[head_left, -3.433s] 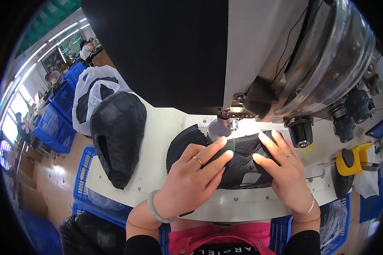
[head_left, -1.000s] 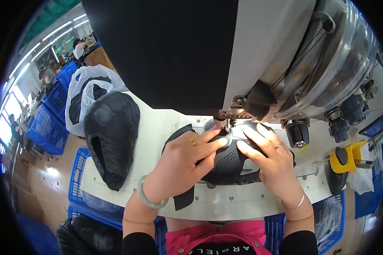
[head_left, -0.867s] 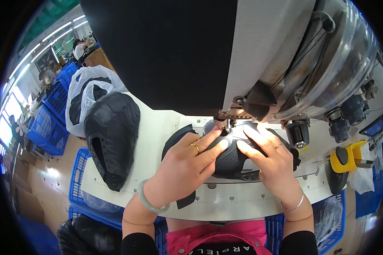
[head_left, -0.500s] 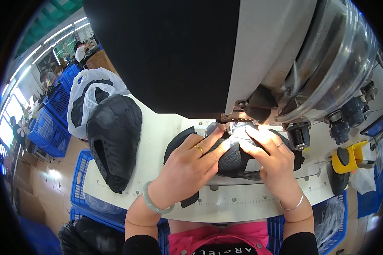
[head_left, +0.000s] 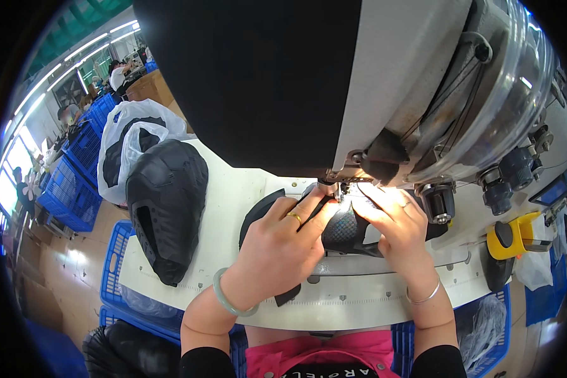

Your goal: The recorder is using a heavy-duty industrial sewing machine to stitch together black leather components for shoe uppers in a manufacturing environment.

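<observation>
A black shoe upper (head_left: 342,232) with a patterned mesh patch lies on the sewing machine's white bed, under the lit presser foot (head_left: 341,189). My left hand (head_left: 283,242), wearing a gold ring and a pale green bangle, presses its fingers onto the upper just left of the foot. On the other side my right hand (head_left: 400,220), with a thin silver bracelet, holds the upper by thumb and fingers close to the foot. Bright light washes out the right fingertips. Parts of the upper are hidden beneath both hands.
The sewing machine head (head_left: 384,82) looms over the work. At left stand a stack of black shoe uppers (head_left: 168,208) and a white plastic bag (head_left: 116,170). Blue crates (head_left: 114,264) sit below the table; a yellow holder (head_left: 516,236) is at right. People work in the background.
Both hands and the upper have shifted slightly, with the right hand drawn a little left and closer to the left hand. Inside the machine head, the thread lever parts have changed position.
</observation>
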Tool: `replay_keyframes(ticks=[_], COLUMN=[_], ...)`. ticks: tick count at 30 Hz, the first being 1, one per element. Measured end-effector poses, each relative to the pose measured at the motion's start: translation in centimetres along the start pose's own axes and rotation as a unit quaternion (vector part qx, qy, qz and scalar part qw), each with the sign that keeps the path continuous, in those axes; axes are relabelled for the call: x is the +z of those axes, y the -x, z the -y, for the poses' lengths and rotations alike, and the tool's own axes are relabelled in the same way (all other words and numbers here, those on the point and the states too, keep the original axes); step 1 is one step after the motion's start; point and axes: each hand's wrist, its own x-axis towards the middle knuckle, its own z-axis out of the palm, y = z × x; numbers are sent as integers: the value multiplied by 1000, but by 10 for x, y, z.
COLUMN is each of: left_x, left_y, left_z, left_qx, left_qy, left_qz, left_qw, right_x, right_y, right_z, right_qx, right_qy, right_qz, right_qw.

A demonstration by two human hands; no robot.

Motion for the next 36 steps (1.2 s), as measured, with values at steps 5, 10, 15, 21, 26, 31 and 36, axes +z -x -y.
replay_keyframes(ticks=[5,10,15,21,26,31,36], left_x=[-10,-14,-4,-3,-3,-2,2], left_y=[-7,-7,3,3,3,3,3], left_z=[10,14,8,-5,-5,-8,-10], left_qx=[-49,-156,-14,18,21,20,10], left_qy=[139,290,133,27,-7,-18,-22], left_qz=[8,54,7,10,4,6,-6], left_qw=[989,943,991,999,1000,1000,1000], right_x=[2,7,7,8,11,13,19], right_y=[1,4,4,6,5,4,1], right_z=[-8,-11,-10,-11,-9,-13,-20], right_qx=[-9,-8,-4,-8,-7,-10,-7], right_qy=[11,-1,3,-8,-4,4,-12], right_qz=[-3,-9,-10,-13,-20,-22,-38], right_qw=[1000,1000,1000,1000,1000,1000,999])
